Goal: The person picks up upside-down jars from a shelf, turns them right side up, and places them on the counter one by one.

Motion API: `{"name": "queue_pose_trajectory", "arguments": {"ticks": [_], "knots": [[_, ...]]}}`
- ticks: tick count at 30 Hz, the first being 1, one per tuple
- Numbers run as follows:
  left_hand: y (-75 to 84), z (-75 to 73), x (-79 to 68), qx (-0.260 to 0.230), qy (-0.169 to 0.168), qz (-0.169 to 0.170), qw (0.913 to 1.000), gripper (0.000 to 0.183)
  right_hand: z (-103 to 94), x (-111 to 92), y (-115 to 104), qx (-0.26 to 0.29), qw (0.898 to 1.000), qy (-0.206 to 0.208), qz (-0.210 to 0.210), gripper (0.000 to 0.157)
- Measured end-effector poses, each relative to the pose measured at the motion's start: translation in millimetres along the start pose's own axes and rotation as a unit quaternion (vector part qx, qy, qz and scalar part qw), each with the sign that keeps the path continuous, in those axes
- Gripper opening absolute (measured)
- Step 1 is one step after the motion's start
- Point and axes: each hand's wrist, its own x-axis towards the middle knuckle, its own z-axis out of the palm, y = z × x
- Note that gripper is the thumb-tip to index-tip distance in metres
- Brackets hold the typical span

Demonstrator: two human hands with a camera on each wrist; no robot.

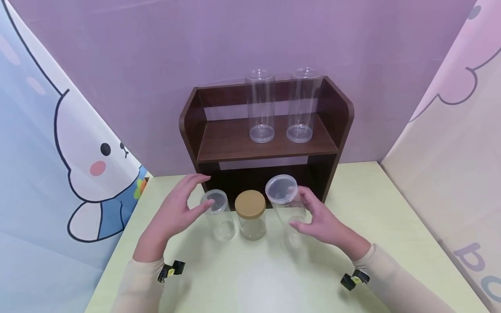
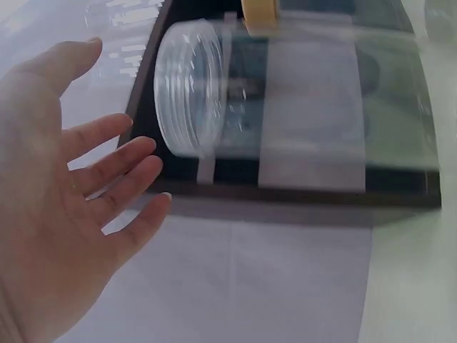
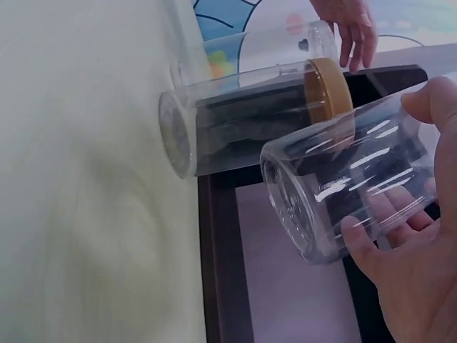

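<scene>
My right hand (image 1: 321,217) grips a clear plastic jar with a translucent lid (image 1: 282,190), fingers and thumb around its side. In the right wrist view this clear jar (image 3: 314,196) hangs tilted, its base off the table. My left hand (image 1: 178,213) has its fingers spread beside another clear jar (image 1: 223,224) with a translucent lid; the left wrist view shows a gap between the fingers and that jar's lid (image 2: 189,89). Between the two stands a clear jar with a tan lid (image 1: 250,204), upright on the table; neither hand touches it.
A dark brown two-tier shelf (image 1: 270,150) stands at the back of the pale green table (image 1: 250,278). Two tall clear jars stand on its upper board, the left one (image 1: 261,104) near the middle and the right one (image 1: 301,104) closer to the side panel. Printed cloth hangs at both sides.
</scene>
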Motion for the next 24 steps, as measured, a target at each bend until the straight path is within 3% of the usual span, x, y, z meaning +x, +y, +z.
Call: {"name": "queue_pose_trajectory", "arguments": {"ticks": [6,15,24], "knots": [[-17.0,-2.7,-7.2,-0.001,-0.007,-0.041,0.9991,0.069,2.8,0.1,9.1,0.025,0.999,0.018,0.020,0.086],[-29.0,-8.1,-13.6,-0.026,-0.006,-0.048,0.9985,0.063,9.7,8.7,20.2,0.007,0.998,0.051,0.042,0.090],[-34.0,-6.8,-14.9,-0.032,-0.015,-0.073,0.9967,0.065,16.0,14.5,29.8,0.004,0.996,0.053,0.065,0.087]]}}
